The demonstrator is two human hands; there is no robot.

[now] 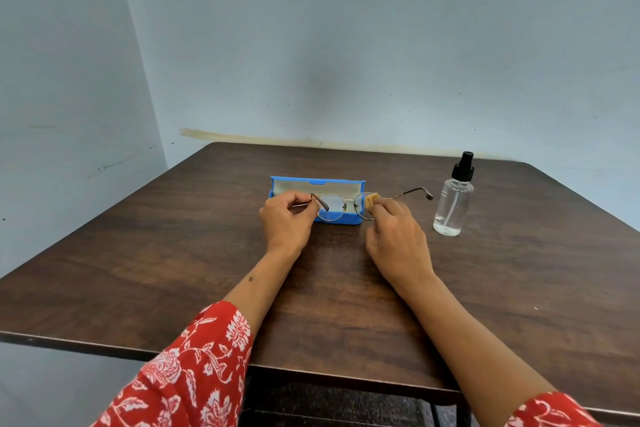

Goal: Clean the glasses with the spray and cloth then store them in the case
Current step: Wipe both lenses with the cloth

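The thin gold wire-framed round glasses [341,206] hang between both hands, just above the open blue plastic case [322,199]. The left hand [287,218] pinches one folded temple; the right hand [394,236] pinches a small tan folded cloth [371,200] against the lens beside it. Hard rubbing could bend the slender frame or twist it from the left pinch. The clear spray bottle with a black pump [453,199] stands on the dark wooden desk [173,253] just beyond the right hand, near the outstretched temple tip, and a sweep could topple it.

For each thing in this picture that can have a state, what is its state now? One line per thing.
Blue plastic glasses case: open, lid up, lying on the table.
Thin metal round-lens glasses: held above the case, one temple folded, the other spread out.
Small tan folded cloth: pinched against one lens.
Clear spray bottle with black pump: upright, partly filled.
Left hand: pinches the frame's end.
Right hand: grips the cloth.
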